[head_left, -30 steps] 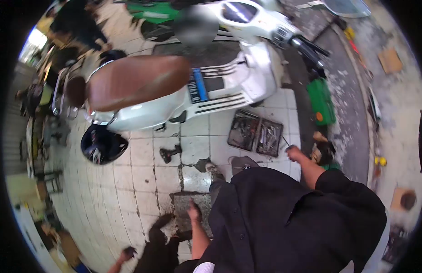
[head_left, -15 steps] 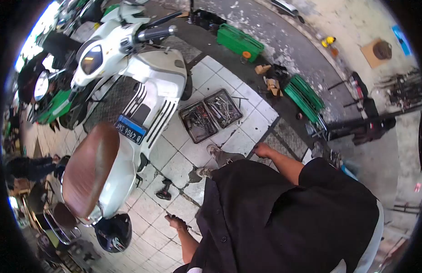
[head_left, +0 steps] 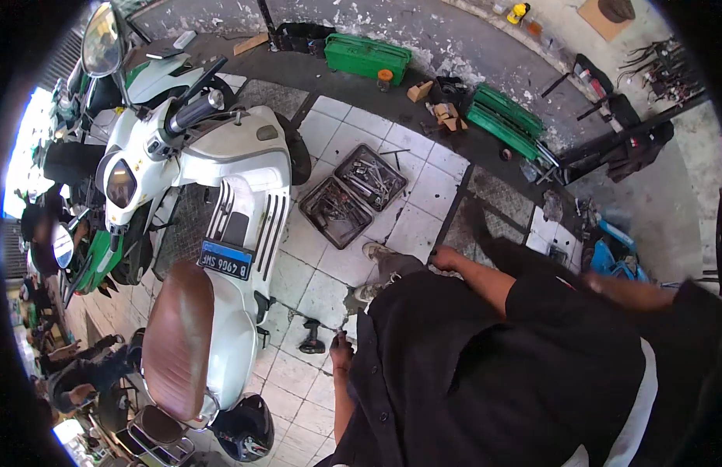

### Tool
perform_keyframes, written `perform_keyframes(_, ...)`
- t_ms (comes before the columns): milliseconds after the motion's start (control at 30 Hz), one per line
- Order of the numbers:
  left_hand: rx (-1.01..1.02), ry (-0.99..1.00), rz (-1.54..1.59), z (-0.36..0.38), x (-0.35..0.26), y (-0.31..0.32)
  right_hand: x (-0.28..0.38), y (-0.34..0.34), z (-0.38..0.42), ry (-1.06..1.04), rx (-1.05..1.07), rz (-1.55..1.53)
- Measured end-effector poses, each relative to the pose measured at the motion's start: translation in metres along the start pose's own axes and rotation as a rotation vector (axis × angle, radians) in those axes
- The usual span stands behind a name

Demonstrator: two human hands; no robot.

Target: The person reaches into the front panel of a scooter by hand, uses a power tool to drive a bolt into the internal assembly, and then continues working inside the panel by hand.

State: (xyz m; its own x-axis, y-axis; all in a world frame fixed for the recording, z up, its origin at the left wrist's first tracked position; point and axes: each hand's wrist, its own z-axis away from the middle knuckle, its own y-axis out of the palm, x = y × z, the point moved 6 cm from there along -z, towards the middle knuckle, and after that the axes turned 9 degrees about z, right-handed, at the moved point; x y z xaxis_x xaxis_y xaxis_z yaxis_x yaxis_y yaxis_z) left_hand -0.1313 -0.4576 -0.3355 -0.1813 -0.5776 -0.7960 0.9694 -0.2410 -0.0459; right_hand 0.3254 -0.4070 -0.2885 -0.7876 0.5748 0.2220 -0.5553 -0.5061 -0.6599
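My left hand (head_left: 341,352) hangs low beside my body, fingers curled. A small dark bit shows at its fingertips, too small to name. Near it on the tiles lies a black tool (head_left: 312,338) shaped like a cordless driver. On my other side, my right hand (head_left: 446,258) is closed, with a dark spot at the fingers that I cannot make out. In front of my shoes is an opened tool case (head_left: 327,243), both halves full of wrenches and other metal tools. A white scooter (head_left: 240,319) with a brown seat (head_left: 178,342) stands to my left.
Green metal toolboxes (head_left: 368,58) (head_left: 505,121) sit along the wall. A dark helmet (head_left: 244,428) is by the scooter's rear. Another person's forearm (head_left: 637,294) and dark sleeve show behind me. A further person (head_left: 88,381) is at the lower left. More motorbikes (head_left: 88,265) stand beyond the scooter.
My view has turned, so the scooter sits lower and the wall shows more. My left hand has come closer to my body. Another person has appeared behind me at the right.
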Motion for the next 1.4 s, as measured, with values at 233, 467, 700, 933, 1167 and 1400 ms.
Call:
perform_keyframes(233,-0.336,-0.144,-0.125,0.043,0.005,-0.046,0.001,0.018,-0.018,0.025,0.031,-0.083)
perform_keyframes(467,-0.64,-0.367,0.222,0.084,-0.022,-0.054,0.007,0.013,-0.036,0.019,0.042,-0.025)
perform_keyframes(700,-0.614,-0.175,-0.083,0.069,-0.015,-0.042,0.043,-0.018,-0.025,-0.251,0.035,0.099)
perform_keyframes(933,-0.585,-0.091,-0.14,0.065,-0.005,-0.032,0.029,-0.004,-0.032,-0.144,0.036,-0.027)
perform_keyframes(1167,-0.626,-0.176,0.326,0.09,0.002,-0.033,0.027,-0.001,-0.028,-0.129,0.151,-0.035)
perform_keyframes(1400,-0.545,-0.278,0.367,0.097,0.066,-0.013,0.031,-0.003,-0.024,-0.16,0.158,0.055)
